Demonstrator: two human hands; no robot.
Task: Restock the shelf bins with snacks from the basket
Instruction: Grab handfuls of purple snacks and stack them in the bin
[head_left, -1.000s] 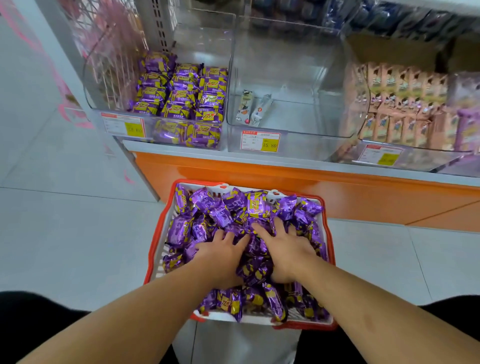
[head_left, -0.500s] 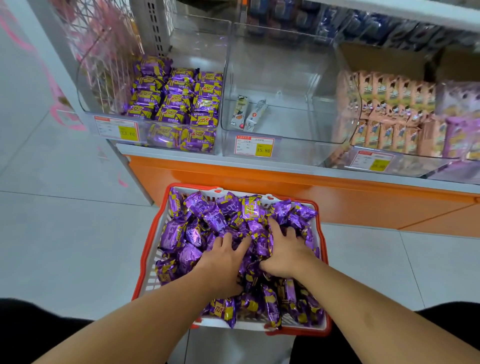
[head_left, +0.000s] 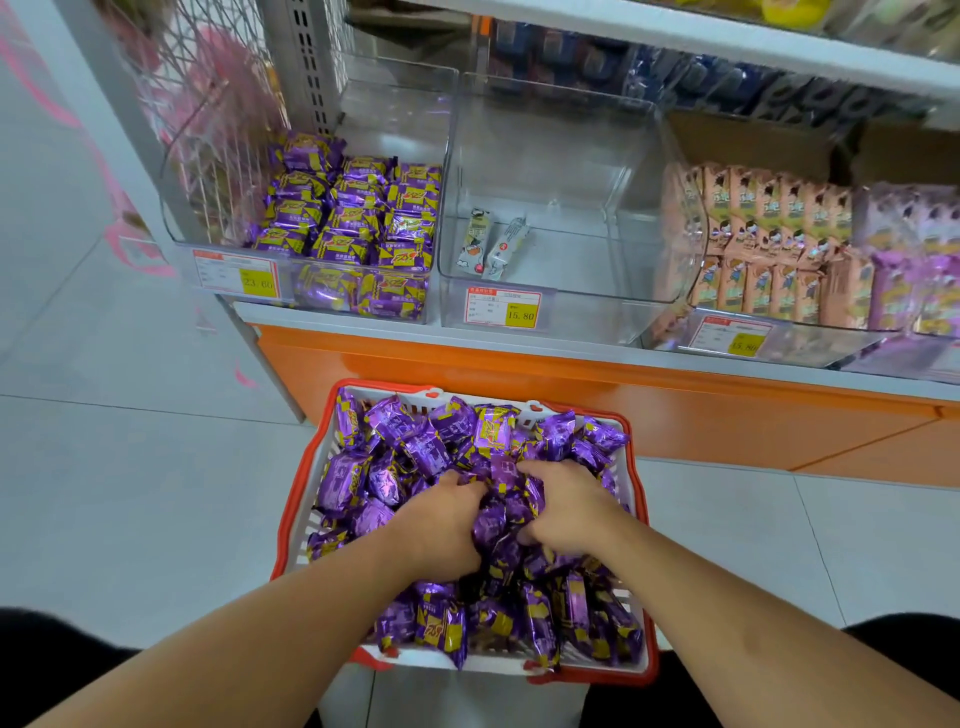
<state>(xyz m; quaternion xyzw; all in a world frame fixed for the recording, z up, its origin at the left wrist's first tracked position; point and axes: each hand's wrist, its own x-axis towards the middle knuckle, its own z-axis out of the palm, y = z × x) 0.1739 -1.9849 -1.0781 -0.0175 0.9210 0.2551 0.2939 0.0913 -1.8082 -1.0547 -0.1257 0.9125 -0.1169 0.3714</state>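
Observation:
A white basket with a red rim (head_left: 294, 519) sits on the floor in front of me, heaped with purple and yellow snack packs (head_left: 405, 441). Both hands are sunk in the middle of the heap. My left hand (head_left: 441, 525) and my right hand (head_left: 566, 514) curl their fingers round a bunch of packs (head_left: 498, 525) squeezed between them. On the shelf above, the clear left bin (head_left: 234, 270) holds rows of the same purple packs (head_left: 353, 218).
The clear middle bin (head_left: 550, 312) holds only two slim white packs (head_left: 491, 247). A bin to the right (head_left: 727, 338) is stacked with peach-coloured packs. An orange shelf base (head_left: 571, 384) runs behind the basket. Grey floor tiles lie to the left.
Both hands have dug deeper into the heap and their fingers have closed inward round a bunch of packs. The view has shifted slightly toward the shelf.

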